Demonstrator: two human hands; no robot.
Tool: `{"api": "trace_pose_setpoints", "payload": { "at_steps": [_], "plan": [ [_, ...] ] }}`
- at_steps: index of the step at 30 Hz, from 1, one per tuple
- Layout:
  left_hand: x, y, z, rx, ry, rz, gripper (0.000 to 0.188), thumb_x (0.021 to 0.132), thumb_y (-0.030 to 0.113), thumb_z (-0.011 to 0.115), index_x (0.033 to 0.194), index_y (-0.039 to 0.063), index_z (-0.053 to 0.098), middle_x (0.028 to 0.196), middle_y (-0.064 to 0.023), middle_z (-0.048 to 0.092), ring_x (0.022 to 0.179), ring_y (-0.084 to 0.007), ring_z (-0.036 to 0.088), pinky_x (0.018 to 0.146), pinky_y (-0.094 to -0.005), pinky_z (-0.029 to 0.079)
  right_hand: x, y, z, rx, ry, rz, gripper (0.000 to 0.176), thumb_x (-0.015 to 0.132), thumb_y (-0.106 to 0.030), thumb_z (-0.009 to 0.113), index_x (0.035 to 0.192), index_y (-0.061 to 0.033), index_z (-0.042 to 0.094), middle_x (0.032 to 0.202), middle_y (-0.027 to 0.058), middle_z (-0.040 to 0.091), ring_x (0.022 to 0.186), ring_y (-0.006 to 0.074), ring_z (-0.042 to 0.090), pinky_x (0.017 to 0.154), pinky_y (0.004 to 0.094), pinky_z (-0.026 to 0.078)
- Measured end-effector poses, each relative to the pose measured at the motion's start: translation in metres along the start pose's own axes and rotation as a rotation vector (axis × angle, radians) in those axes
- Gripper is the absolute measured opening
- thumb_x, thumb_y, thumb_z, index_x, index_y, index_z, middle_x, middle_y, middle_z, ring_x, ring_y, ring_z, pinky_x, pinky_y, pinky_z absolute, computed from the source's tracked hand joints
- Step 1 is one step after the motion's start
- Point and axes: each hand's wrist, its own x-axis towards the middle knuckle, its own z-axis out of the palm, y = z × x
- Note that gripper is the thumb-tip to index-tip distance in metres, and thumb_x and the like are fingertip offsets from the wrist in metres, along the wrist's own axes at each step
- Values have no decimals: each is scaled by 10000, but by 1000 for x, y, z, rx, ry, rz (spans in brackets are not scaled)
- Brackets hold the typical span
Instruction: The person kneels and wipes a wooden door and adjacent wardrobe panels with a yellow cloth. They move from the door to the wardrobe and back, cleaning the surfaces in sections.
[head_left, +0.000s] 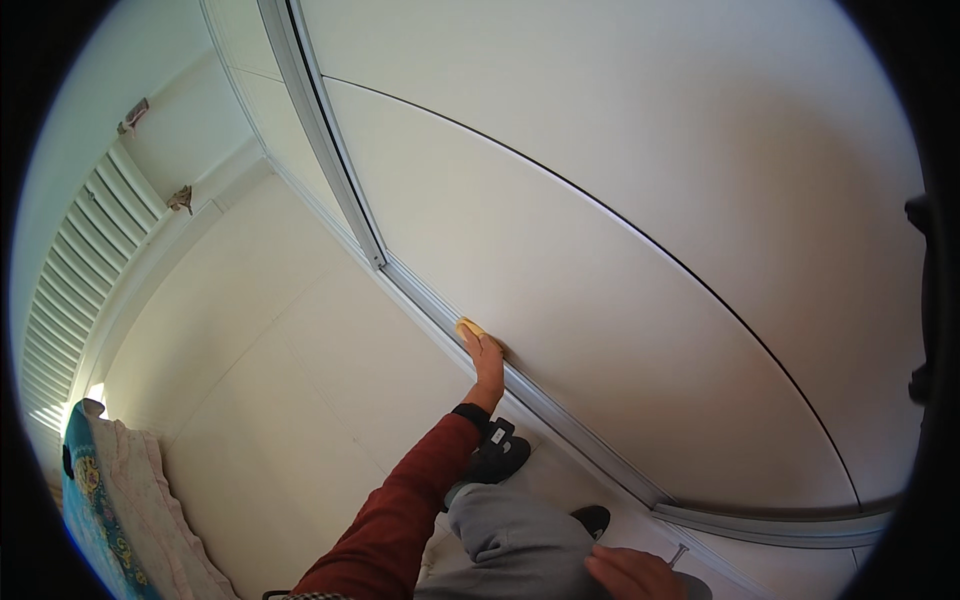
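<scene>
My left hand (486, 364) reaches out and presses a yellow cloth (471, 327) against the lower edge of a white sliding wardrobe door (585, 300), just above its metal bottom rail (555, 412). Part of the cloth is hidden under the fingers. My right hand (634, 574) is at the bottom of the view, over my grey-trousered knee. Its fingers are partly cut off by the frame's edge, and whether it holds anything does not show.
A vertical metal door frame (330, 135) rises from the rail. Pale tiles cover the floor (262, 360). At left are a white radiator (90, 255) and a bed edge with a pink ruffled cover (135, 465). My dark shoes (499, 457) stand beside the rail.
</scene>
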Motion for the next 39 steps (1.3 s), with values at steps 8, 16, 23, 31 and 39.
{"api": "trace_pose_setpoints", "payload": {
  "at_steps": [8,16,23,31,39],
  "plan": [
    [-125,124,37,36,-204,473,669,1104,299,311,1651,23,43,1704,-258,-55,1581,-397,49,1245,-414,164,-14,-10,-1,15,47,-33,533,855,-93,768,1357,-30,605,1362,183,612,1187,411,591,993,471,490],
    [-208,156,82,155,-247,1055,608,1057,89,368,1611,-69,173,1661,-361,-85,1554,-521,45,1242,-477,157,-35,-21,-7,42,115,-58,567,814,-16,767,1358,-11,605,1280,212,645,1120,425,626,937,471,519],
    [-105,-9,33,10,-94,56,715,1071,270,375,1646,8,41,1536,-236,314,1321,-315,428,1149,-380,346,-49,3,-4,33,100,-18,532,848,-52,771,1353,-17,607,1286,214,637,1135,432,620,943,471,522],
    [-159,73,46,113,-239,586,683,1105,292,312,1647,7,8,1692,-251,-1,1550,-378,116,1231,-408,189,-66,13,-9,41,50,-37,522,854,-110,771,1341,-7,611,1318,213,624,1191,429,600,990,492,505],
    [-203,88,76,414,-243,1163,674,1046,96,405,1629,-35,94,1637,-402,-100,1531,-571,67,1231,-491,205,-91,18,-13,103,14,-135,507,862,-113,761,1333,2,615,1332,217,624,1217,432,597,1002,485,503]
  ]
}}
